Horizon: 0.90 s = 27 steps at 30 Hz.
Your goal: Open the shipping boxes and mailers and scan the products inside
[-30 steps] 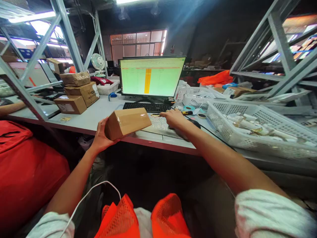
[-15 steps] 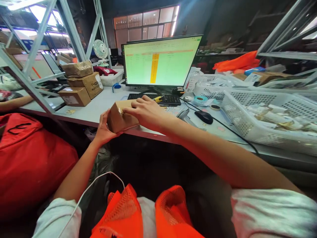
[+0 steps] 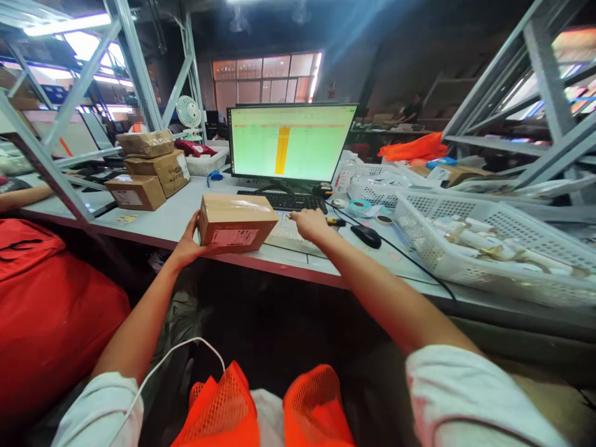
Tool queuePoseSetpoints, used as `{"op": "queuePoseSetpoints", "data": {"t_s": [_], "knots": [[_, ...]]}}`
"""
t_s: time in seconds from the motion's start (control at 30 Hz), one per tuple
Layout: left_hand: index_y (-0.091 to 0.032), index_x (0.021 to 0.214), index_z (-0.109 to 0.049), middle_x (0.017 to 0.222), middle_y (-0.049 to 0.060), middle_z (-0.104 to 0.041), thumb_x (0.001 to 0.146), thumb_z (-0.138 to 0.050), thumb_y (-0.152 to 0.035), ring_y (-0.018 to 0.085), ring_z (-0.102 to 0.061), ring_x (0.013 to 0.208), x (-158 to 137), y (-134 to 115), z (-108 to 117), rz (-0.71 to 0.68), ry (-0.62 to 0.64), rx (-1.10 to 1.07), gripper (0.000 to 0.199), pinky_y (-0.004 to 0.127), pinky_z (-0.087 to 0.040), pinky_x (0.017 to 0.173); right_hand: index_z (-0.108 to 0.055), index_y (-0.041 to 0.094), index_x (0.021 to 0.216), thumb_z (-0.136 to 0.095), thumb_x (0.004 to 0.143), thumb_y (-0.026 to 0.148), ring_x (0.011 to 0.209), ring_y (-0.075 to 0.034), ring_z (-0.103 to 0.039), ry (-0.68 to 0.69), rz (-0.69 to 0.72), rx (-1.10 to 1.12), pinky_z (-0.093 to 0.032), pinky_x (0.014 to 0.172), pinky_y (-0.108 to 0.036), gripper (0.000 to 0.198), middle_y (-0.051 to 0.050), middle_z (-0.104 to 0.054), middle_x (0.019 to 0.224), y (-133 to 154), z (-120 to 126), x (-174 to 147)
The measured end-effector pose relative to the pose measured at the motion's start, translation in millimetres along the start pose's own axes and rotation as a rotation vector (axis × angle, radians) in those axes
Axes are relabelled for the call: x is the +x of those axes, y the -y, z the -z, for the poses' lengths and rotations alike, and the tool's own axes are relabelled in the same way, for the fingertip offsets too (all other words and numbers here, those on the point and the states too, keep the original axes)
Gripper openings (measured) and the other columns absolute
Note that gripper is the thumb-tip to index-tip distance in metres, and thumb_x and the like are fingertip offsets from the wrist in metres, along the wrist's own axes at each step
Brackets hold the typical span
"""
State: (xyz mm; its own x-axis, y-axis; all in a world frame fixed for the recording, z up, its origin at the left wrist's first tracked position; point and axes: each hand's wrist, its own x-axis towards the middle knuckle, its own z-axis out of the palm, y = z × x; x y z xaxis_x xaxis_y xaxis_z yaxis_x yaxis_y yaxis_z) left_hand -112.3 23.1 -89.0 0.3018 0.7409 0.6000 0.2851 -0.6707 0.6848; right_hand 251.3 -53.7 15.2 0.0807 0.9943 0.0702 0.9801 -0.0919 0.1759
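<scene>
A brown cardboard box (image 3: 239, 217) with tape across its top and a label on its front sits at the desk's front edge. My left hand (image 3: 187, 244) grips the box at its left end, thumb along the lower front and fingers on the side. To the right of the box, apart from it, my right hand (image 3: 310, 225) is closed around a box cutter (image 3: 336, 221), whose yellow-and-black end sticks out behind the fist. Its blade cannot be made out. Behind the hands lies a black keyboard (image 3: 284, 200).
A monitor (image 3: 288, 143) stands at the back. Stacked boxes (image 3: 161, 174) are on the left. On the right are a mouse (image 3: 366, 236), tape rolls (image 3: 361, 207) and a white plastic basket (image 3: 447, 254) of small packets. A red bag (image 3: 60, 304) bulges below left.
My right hand has left the box's top and moved right with the box cutter. The box has turned and now shows its labelled long side; my left hand still holds it.
</scene>
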Motion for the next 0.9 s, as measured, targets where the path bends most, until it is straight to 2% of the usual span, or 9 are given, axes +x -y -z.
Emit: {"op": "queuePoseSetpoints", "data": {"t_s": [0.1, 0.17, 0.27, 0.33, 0.5, 0.63, 0.7, 0.8, 0.9], "knots": [[-0.021, 0.155, -0.040, 0.149, 0.020, -0.053, 0.063, -0.087, -0.061, 0.035, -0.049, 0.141, 16, 21, -5, 0.144, 0.181, -0.213, 0.110, 0.051, -0.043, 0.115, -0.056, 0.016, 0.144, -0.038, 0.095, 0.010, 0.127, -0.035, -0.056, 0.000, -0.029, 0.031, -0.038, 0.101, -0.046, 0.053, -0.025, -0.059, 0.137, 8, -32, 5], [-0.021, 0.146, -0.052, 0.142, 0.019, -0.059, 0.063, -0.088, -0.059, 0.035, -0.054, 0.136, 25, 23, -6, 0.182, 0.223, -0.232, 0.098, 0.051, -0.046, 0.112, -0.056, 0.014, 0.143, -0.040, 0.095, 0.011, 0.130, -0.036, -0.054, 0.005, -0.037, 0.059, -0.039, 0.102, -0.046, 0.051, -0.026, -0.056, 0.140, 14, -53, 4], [-0.019, 0.143, -0.053, 0.142, 0.020, -0.057, 0.072, -0.080, -0.059, 0.035, -0.060, 0.128, 32, 1, -5, 0.197, 0.050, -0.173, 0.086, 0.052, -0.052, 0.104, -0.058, 0.014, 0.141, -0.042, 0.094, 0.011, 0.126, -0.036, -0.056, 0.000, -0.030, 0.109, -0.042, 0.101, -0.046, 0.049, -0.025, -0.056, 0.139, 17, -76, 3], [-0.019, 0.144, -0.051, 0.144, 0.019, -0.056, 0.083, -0.071, -0.057, 0.033, -0.060, 0.126, 32, -24, -10, 0.105, -0.112, -0.059, 0.074, 0.051, -0.051, 0.103, -0.058, 0.014, 0.141, -0.043, 0.094, 0.011, 0.124, -0.037, -0.057, -0.020, -0.020, 0.145, -0.044, 0.100, -0.047, 0.050, -0.025, -0.057, 0.138, 14, -79, 6], [-0.022, 0.130, -0.063, 0.136, 0.014, -0.061, 0.094, -0.062, -0.048, 0.036, -0.047, 0.135, 33, -63, -52, -0.246, -0.228, 0.502, 0.045, 0.056, -0.027, 0.118, -0.043, 0.012, 0.154, -0.033, 0.102, 0.021, 0.131, -0.028, -0.053, -0.177, 0.035, 0.248, -0.044, 0.107, -0.041, 0.053, -0.022, -0.051, 0.147, 12, -33, 35], [-0.021, 0.111, -0.069, 0.116, 0.013, -0.068, 0.100, -0.052, -0.049, 0.034, -0.053, 0.116, 41, -52, -80, -0.224, -0.342, 0.592, 0.034, 0.054, -0.028, 0.109, -0.052, 0.013, 0.147, -0.045, 0.103, 0.032, 0.123, -0.022, -0.059, -0.350, 0.214, 0.503, -0.046, 0.105, -0.033, 0.049, -0.017, -0.056, 0.143, 31, 14, 61], [-0.021, 0.103, -0.070, 0.108, 0.013, -0.068, 0.101, -0.050, -0.049, 0.034, -0.053, 0.111, 44, -47, -82, -0.214, -0.369, 0.600, 0.034, 0.052, -0.029, 0.104, -0.062, 0.012, 0.137, -0.059, 0.097, 0.035, 0.120, -0.022, -0.062, -0.316, 0.317, 0.564, -0.046, 0.105, -0.032, 0.047, -0.017, -0.062, 0.137, 44, 28, 68], [-0.022, 0.100, -0.069, 0.103, 0.011, -0.068, 0.101, -0.049, -0.049, 0.033, -0.053, 0.109, 46, -47, -79, -0.227, -0.347, 0.599, 0.033, 0.050, -0.029, 0.101, -0.070, 0.013, 0.128, -0.068, 0.092, 0.048, 0.118, -0.025, -0.063, -0.186, 0.334, 0.447, -0.046, 0.101, -0.031, 0.049, -0.016, -0.068, 0.128, 62, 39, 71], [-0.022, 0.098, -0.069, 0.102, 0.010, -0.068, 0.101, -0.051, -0.047, 0.032, -0.053, 0.108, 47, -51, -76, -0.226, -0.342, 0.580, 0.032, 0.050, -0.028, 0.100, -0.073, 0.017, 0.121, -0.062, 0.093, 0.060, 0.110, -0.028, -0.067, -0.186, 0.285, 0.304, -0.049, 0.092, -0.034, 0.052, -0.015, -0.073, 0.117, 69, 46, 72]]}}
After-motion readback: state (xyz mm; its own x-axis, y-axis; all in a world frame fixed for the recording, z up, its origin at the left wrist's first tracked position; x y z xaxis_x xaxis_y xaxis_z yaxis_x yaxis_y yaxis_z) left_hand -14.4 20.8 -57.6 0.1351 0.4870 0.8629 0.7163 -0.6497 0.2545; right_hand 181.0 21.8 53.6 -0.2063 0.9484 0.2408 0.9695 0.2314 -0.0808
